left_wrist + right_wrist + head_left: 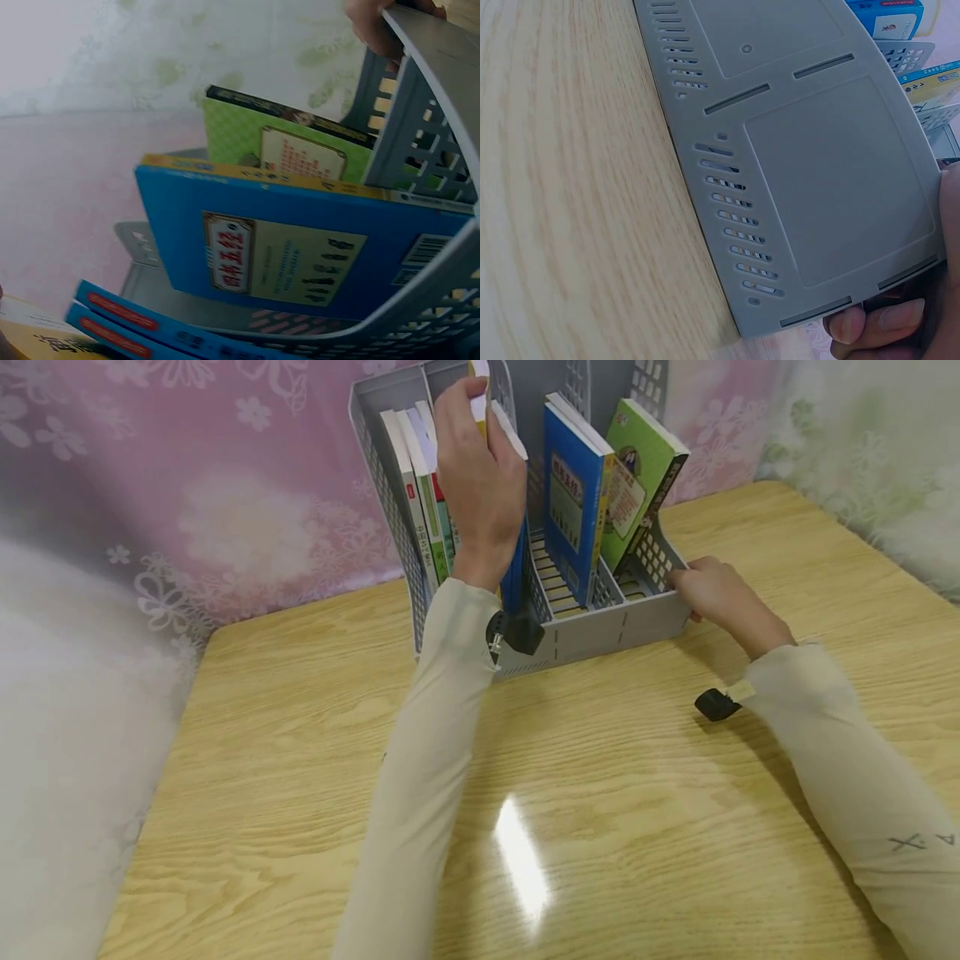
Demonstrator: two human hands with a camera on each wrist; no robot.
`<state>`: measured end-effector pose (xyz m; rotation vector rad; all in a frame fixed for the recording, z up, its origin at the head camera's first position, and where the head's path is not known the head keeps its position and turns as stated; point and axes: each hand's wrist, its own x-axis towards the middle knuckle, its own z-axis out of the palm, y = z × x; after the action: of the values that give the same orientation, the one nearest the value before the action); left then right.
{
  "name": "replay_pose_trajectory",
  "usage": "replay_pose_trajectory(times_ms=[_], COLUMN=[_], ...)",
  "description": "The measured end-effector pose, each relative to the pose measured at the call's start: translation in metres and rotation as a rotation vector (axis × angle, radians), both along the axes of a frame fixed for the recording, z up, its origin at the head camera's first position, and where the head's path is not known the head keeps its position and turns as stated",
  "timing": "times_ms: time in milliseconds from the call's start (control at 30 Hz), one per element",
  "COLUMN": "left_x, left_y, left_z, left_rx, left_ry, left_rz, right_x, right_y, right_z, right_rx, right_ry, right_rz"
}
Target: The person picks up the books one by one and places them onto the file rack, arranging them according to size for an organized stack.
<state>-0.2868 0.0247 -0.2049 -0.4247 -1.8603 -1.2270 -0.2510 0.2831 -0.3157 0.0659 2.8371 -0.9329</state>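
A grey book rack [592, 635] with several compartments stands on the table. My left hand [486, 485] is over its left part and pinches a yellow-and-white book [478, 412] between thumb and fingers. In the left wrist view that yellow book [45, 334] is beside two thin blue books [124, 330]. My right hand [726, 600] grips the rack's front right corner, its fingers [889, 319] curled around the edge in the right wrist view. A thicker blue book [570, 497] and a green book [637, 485] lean in the right compartments.
Several slim books [423, 493] stand in the leftmost compartment. The wood-grain table [300, 760] extends in front of the rack. Behind it hangs a pink flowered cloth [225, 502]; a pale green-patterned one [862, 460] is at right.
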Motion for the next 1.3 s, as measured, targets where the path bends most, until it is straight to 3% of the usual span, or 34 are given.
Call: replay_pose_trajectory(times_ms=[200, 533, 933, 1300], left_x=[-0.015, -0.028, -0.042, -0.057], left_y=[0.000, 0.003, 0.014, 0.012], left_z=[-0.017, -0.037, -0.044, -0.049], left_rx=[-0.014, -0.090, -0.040, 0.029], left_ry=[0.039, 0.121, 0.044, -0.024], left_rz=[-0.002, 0.079, 0.043, -0.011], right_x=[0.001, 0.000, 0.001, 0.000], right_y=[-0.001, -0.002, 0.000, -0.002], right_z=[0.000, 0.000, -0.002, -0.001], right_rx=[-0.002, 0.025, 0.018, 0.010], right_ry=[0.003, 0.023, 0.019, 0.012], right_rz=[-0.005, 0.008, 0.002, 0.000])
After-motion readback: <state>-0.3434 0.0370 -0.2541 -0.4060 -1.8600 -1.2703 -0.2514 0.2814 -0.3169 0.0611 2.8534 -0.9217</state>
